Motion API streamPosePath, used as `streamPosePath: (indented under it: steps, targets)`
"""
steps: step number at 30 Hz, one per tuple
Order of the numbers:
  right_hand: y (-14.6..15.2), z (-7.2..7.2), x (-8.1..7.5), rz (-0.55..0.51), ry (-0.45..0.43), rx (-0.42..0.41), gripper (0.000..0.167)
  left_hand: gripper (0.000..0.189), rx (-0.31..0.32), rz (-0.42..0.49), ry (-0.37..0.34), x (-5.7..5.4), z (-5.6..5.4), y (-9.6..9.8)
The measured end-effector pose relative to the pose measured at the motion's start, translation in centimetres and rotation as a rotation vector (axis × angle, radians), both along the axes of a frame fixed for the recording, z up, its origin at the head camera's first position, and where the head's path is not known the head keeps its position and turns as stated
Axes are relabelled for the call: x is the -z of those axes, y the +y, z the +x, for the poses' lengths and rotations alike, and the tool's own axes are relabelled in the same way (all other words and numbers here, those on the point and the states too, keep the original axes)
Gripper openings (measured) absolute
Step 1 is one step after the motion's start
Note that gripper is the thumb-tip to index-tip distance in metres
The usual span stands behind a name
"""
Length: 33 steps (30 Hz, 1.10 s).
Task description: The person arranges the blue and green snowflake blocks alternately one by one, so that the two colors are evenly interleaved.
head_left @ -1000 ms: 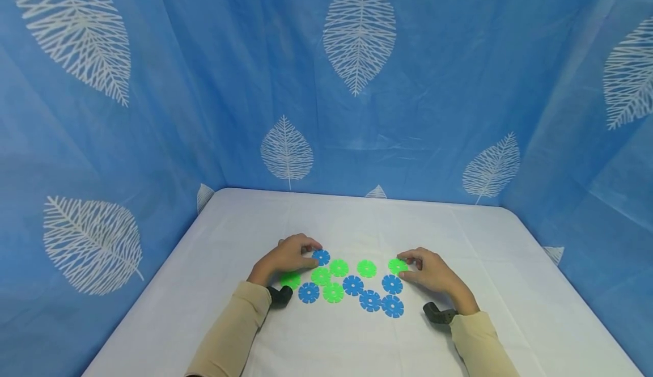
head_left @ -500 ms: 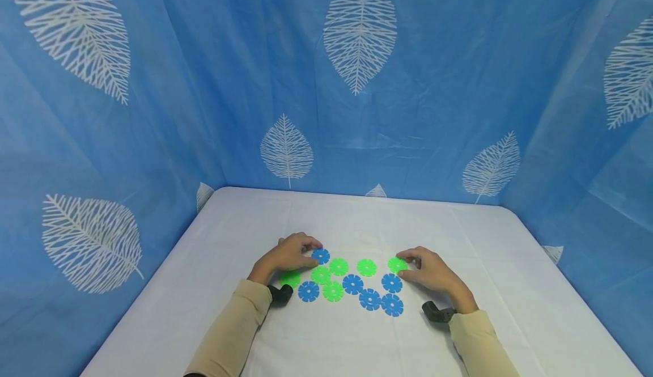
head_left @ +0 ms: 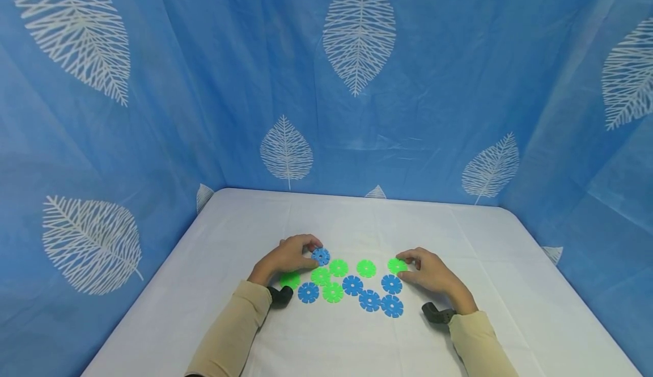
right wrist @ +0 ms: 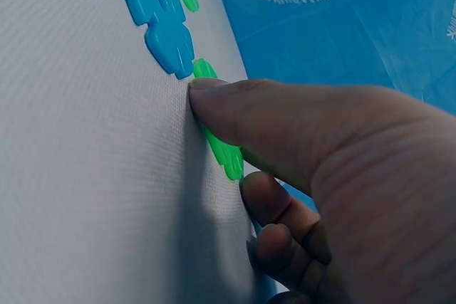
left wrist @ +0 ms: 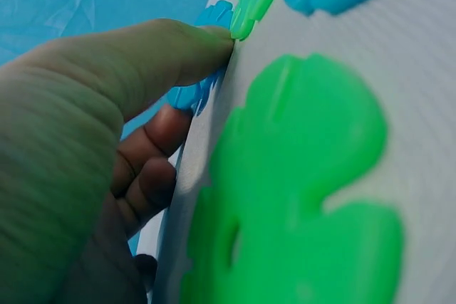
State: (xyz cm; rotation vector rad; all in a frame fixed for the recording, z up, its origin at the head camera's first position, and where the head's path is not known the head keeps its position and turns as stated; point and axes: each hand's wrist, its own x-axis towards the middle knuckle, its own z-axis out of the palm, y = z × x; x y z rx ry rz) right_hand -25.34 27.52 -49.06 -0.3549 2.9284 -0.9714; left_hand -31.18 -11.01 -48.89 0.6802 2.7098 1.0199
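My left hand (head_left: 293, 254) pinches a blue notched disc (head_left: 321, 256), a snowflake-shaped linking piece, between thumb and fingers; in the left wrist view this blue disc (left wrist: 187, 96) shows partly behind the thumb. On the other side, my right hand (head_left: 431, 269) holds a green notched disc (head_left: 397, 266) by its edges. The right wrist view has the thumb and fingers at opposite rims of that green disc (right wrist: 226, 156), which lies at the tabletop. Other green discs (head_left: 366, 269) and blue discs (head_left: 352, 286) lie flat between the hands.
A white-covered table (head_left: 326, 337) bears the discs. One green disc (head_left: 290, 280) lies close beside the left wrist, partly hidden. Blue curtains (head_left: 433, 110) with white leaf prints enclose the back and sides. Dark wrist cameras (head_left: 437, 313) sit on both wrists.
The blue disc at my left fingers now looks slightly tilted, where it lay flatter before. My right hand and the other discs have stayed in place.
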Motion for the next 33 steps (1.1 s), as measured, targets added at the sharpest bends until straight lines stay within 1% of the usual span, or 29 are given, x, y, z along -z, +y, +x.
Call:
streamPosePath:
  steps: [2, 4, 9, 12, 15, 17, 20, 23, 26, 30, 33]
  targets:
    - [0.0, 0.0, 0.0, 0.000, -0.006, 0.006, 0.044, 0.035, 0.005, 0.012, -0.006, 0.0, 0.1, 0.0]
    - [0.0, 0.0, 0.0, -0.003, -0.009, 0.009, 0.044, 0.036, 0.023, 0.022, -0.007, 0.0, 0.1, 0.0]
    - [0.0, 0.1, -0.1, -0.014, -0.006, -0.004, 0.044, 0.039, 0.091, 0.047, 0.001, 0.0, 0.0, -0.4]
    - [0.0, 0.1, -0.1, -0.020, -0.008, -0.015, 0.044, 0.039, 0.120, 0.061, -0.005, -0.1, 0.0, -0.5]
    - [0.1, 0.1, -0.1, -0.022, -0.011, -0.018, 0.044, 0.039, 0.134, 0.078, -0.021, -0.1, -0.1, -0.6]
    - [0.1, 0.1, -0.1, -0.023, -0.011, -0.021, 0.044, 0.037, 0.128, 0.088, -0.028, -0.2, -0.1, -0.6]
    - [0.2, 0.1, -0.1, -0.025, -0.008, -0.022, 0.043, 0.032, 0.105, 0.119, -0.025, -0.1, -0.3, -0.7]
    - [0.3, 0.1, 0.0, -0.026, -0.007, -0.024, 0.043, 0.025, 0.059, 0.165, -0.017, -0.2, -0.5, -0.8]
    - [0.3, 0.1, 0.0, -0.029, -0.010, -0.028, 0.043, 0.023, 0.005, 0.216, -0.015, -0.3, -0.7, -1.1]
    - [0.3, 0.1, -0.1, -0.029, -0.012, -0.031, 0.043, 0.029, -0.078, 0.294, -0.013, -0.6, -0.9, -1.6]
    - [0.3, 0.2, -0.2, -0.021, -0.013, -0.030, 0.043, 0.036, -0.139, 0.350, 0.005, -0.8, -1.1, -2.1]
